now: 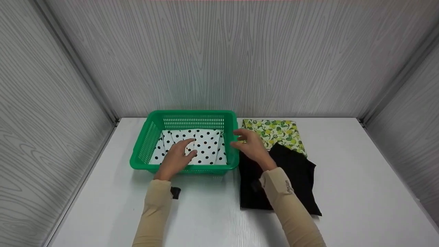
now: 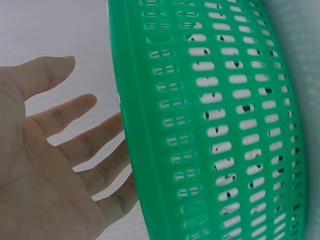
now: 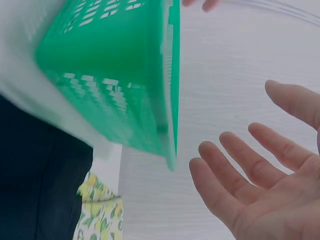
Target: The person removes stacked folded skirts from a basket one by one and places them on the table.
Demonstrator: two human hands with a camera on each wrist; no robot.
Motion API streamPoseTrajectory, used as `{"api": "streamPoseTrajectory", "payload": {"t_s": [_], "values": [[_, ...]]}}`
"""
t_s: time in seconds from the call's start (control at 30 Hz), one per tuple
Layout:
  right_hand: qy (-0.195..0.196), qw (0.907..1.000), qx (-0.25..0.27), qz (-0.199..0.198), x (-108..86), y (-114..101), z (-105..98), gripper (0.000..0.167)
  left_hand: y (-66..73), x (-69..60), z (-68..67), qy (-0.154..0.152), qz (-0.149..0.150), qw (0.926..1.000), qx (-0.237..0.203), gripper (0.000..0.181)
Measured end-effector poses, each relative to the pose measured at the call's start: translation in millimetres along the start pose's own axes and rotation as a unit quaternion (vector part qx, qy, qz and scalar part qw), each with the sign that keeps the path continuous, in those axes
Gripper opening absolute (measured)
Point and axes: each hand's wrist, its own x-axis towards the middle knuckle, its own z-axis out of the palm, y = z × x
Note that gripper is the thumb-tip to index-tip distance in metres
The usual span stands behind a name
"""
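A green plastic basket (image 1: pixel 185 167) with slotted walls stands on the table, and a white cloth with black dots (image 1: pixel 205 147) lies folded inside it. My left hand (image 1: pixel 175 158) hovers over the basket's front rim, fingers spread and holding nothing; in the left wrist view the palm (image 2: pixel 45 165) shows bare beside the basket wall. Near the basket's right side is my right hand (image 1: pixel 252 145), also with nothing in it, its fingers apart in the right wrist view. Beneath the right arm lies a black cloth (image 1: pixel 295 171), partly over a lemon-print cloth (image 1: pixel 274 132).
The white table (image 1: pixel 349 171) carries the basket and the cloths. Grey wood-grain panels (image 1: pixel 219 58) enclose it at the back and on both sides. The basket stands close to the back panel.
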Motion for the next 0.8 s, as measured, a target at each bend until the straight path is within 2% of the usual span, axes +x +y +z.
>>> {"api": "streamPoseTrajectory", "payload": {"t_s": [0.2, 0.27, 0.43, 0.57, 0.67, 0.8], "values": [[-0.023, 0.9997, 0.004, -0.001, 11.7, -10.3, 14.3, 0.046, -8.9, 2.1, -10.1, -0.004, -0.018, 0.9997, 0.014, 0.056], [-0.030, 0.9995, 0.007, 0.005, 15.7, -14.3, 20.0, 0.046, -12.8, 2.3, -14.1, -0.017, -0.022, 0.9994, 0.020, 0.060], [-0.056, 0.9981, 0.015, 0.021, 24.0, -22.8, 34.0, 0.047, -21.9, 2.8, -24.7, -0.062, -0.057, 0.9962, 0.022, 0.078], [-0.074, 0.9961, 0.021, 0.044, 29.5, -27.1, 43.0, 0.051, -26.3, 4.6, -31.8, -0.068, -0.076, 0.9944, 0.030, 0.085], [-0.088, 0.9936, 0.022, 0.067, 32.1, -30.2, 47.8, 0.057, -29.2, 7.7, -34.8, -0.065, -0.074, 0.9946, 0.033, 0.085], [-0.113, 0.9865, 0.030, 0.115, 34.2, -34.0, 52.9, 0.066, -34.6, 12.8, -36.2, -0.072, -0.081, 0.9941, 0.003, 0.084]]}}
